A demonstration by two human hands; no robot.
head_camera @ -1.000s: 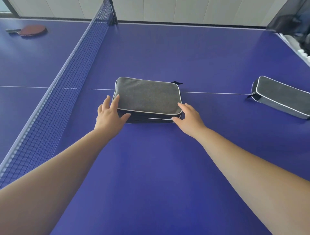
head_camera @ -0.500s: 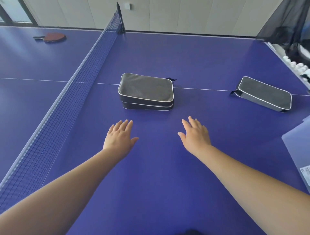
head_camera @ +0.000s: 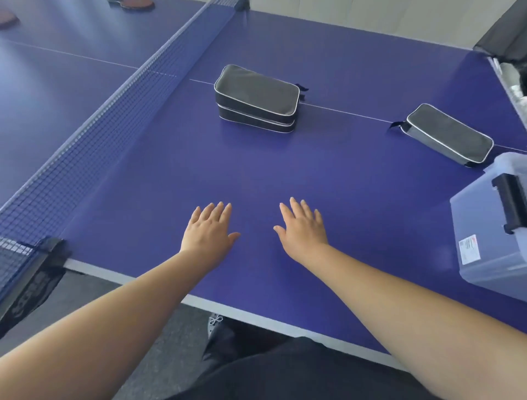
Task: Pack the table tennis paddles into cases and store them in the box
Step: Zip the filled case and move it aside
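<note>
1. Hands first: the left hand (head_camera: 209, 228) and the right hand (head_camera: 303, 228) are both stretched out over the near part of the blue table (head_camera: 285, 177), palms down, fingers straight and slightly spread, holding nothing. Whether they touch the surface I cannot tell.
2. Beyond them, well apart from the fingertips, two grey cases sit stacked (head_camera: 256, 98) on the white centre line, looking closed; what they hold is hidden.
3. Farther right lies a third grey case (head_camera: 449, 134), flat on the table, just beside the far corner of the translucent storage box (head_camera: 484, 222), which stands at the right near edge with its lid on and a black latch showing.
4. Across the net (head_camera: 114, 114), at the far left, two red paddles (head_camera: 137, 3) lie partly cut off by the frame edge.
5. As I judge it, this is a pause between steps: some cases seem filled and gathered, nothing is yet in the box.
6. Next would call either for fetching the loose paddles from beyond the net, or for unlatching the box lid before any case can go in.
</note>
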